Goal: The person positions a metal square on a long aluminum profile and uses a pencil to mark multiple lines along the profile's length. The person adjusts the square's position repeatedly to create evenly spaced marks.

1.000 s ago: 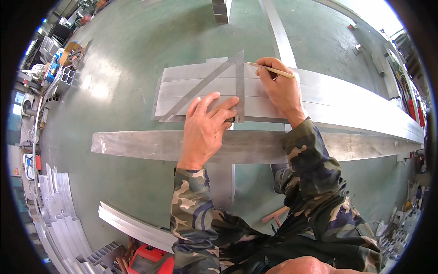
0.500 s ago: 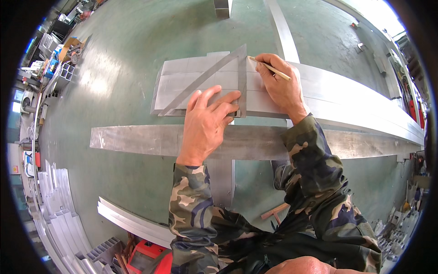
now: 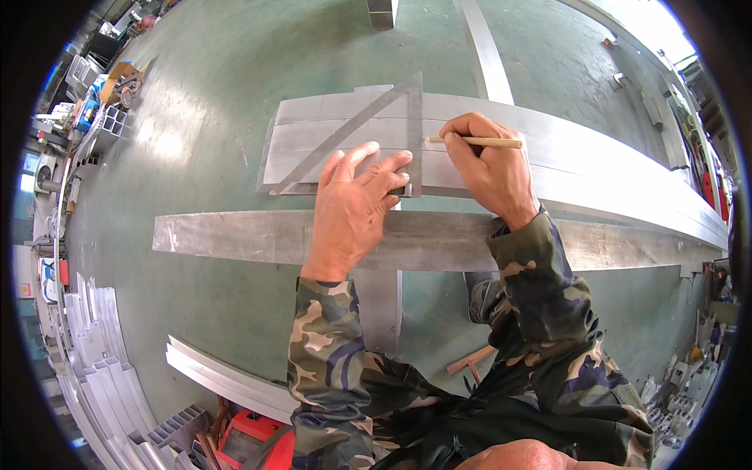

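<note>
Several long silver metal bars [image 3: 548, 141] lie side by side, their ends toward the left. Across them rests a grey metal triangle square [image 3: 416, 117], its upright edge running from the far side to the near side. My left hand [image 3: 352, 210] lies on the square's near part with its fingers spread, pressing it down; it hides part of the near edge. A thin wooden pencil [image 3: 493, 142] is pinched in my right hand [image 3: 493, 168]. The pencil's tip is just right of the square's upright edge, about halfway along it.
Nearer to me a wide, flat metal beam [image 3: 454, 239] runs left to right beneath my wrists. Long silver profiles [image 3: 227, 380] and a red machine [image 3: 251, 442] are at the lower left. More metal lengths [image 3: 113, 376] are stacked at the left. A metal beam [image 3: 484, 55] extends away at the far side.
My right hand has moved nearer along the square's upright edge, and the pencil has turned to lie almost level. My left hand stays on the square.
</note>
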Motion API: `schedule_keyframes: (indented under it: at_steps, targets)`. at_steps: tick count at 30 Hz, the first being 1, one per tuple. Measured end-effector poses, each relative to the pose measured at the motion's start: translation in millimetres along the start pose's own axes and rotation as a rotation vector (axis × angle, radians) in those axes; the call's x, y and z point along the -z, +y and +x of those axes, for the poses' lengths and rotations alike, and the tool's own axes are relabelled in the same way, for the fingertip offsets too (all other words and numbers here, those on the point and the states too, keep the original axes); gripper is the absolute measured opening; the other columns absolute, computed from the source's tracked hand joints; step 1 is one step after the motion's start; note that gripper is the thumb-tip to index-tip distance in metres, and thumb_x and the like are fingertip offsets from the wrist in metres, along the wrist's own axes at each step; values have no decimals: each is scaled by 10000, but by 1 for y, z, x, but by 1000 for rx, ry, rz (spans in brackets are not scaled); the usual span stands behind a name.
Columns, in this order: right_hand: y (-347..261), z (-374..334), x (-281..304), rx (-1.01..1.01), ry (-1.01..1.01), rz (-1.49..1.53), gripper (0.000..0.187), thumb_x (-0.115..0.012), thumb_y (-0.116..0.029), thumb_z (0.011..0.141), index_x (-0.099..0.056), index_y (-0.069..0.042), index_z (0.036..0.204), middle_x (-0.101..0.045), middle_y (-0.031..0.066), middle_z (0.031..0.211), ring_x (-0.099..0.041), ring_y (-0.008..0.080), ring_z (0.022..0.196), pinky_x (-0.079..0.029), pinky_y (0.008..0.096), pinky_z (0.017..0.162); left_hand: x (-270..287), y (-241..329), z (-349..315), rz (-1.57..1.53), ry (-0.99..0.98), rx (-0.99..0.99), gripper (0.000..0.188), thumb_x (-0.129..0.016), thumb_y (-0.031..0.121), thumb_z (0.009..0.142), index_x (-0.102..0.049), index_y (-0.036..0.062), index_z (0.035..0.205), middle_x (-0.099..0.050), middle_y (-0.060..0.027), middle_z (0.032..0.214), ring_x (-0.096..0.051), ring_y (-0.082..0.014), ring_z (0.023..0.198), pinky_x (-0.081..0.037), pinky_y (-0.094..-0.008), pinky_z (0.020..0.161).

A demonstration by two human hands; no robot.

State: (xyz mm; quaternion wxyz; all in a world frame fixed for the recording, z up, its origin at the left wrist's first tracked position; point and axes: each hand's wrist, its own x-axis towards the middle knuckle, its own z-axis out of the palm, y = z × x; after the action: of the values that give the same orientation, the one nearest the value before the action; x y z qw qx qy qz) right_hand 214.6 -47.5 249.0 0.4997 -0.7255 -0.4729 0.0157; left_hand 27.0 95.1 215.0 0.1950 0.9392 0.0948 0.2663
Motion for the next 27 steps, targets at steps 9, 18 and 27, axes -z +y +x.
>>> schedule_keyframes:
  at_steps: [9, 18, 27]
  targets:
    - [-3, -5, 10, -41, 130, 192, 120, -689, -86, 1011, -759, 12, 1015, -677, 24, 748, -555, 75, 659, -448, 280, 583, -5, -4, -3, -7, 4, 5, 217, -756, 111, 936, -744, 135, 1151, -757, 87, 1408, -586, -327, 1407, -376, -504, 1203]
    - [20, 15, 36, -173, 287, 292, 152, -683, -114, 1050, -751, 14, 1097, -719, 36, 849, -623, 75, 766, -479, 247, 660, -1, 2, -1, -18, -10, -27, 280, -768, 123, 951, -791, 182, 1223, -744, 78, 1440, -568, -293, 1458, -316, -557, 1265]
    - [22, 26, 29, -253, 298, 320, 175, -694, -143, 1047, -754, 11, 1105, -720, 20, 849, -622, 73, 768, -497, 257, 673, -4, 11, 14, -40, -3, -58, 292, -817, 108, 896, -817, 169, 1182, -748, 78, 1425, -602, -265, 1425, -403, -547, 1211]
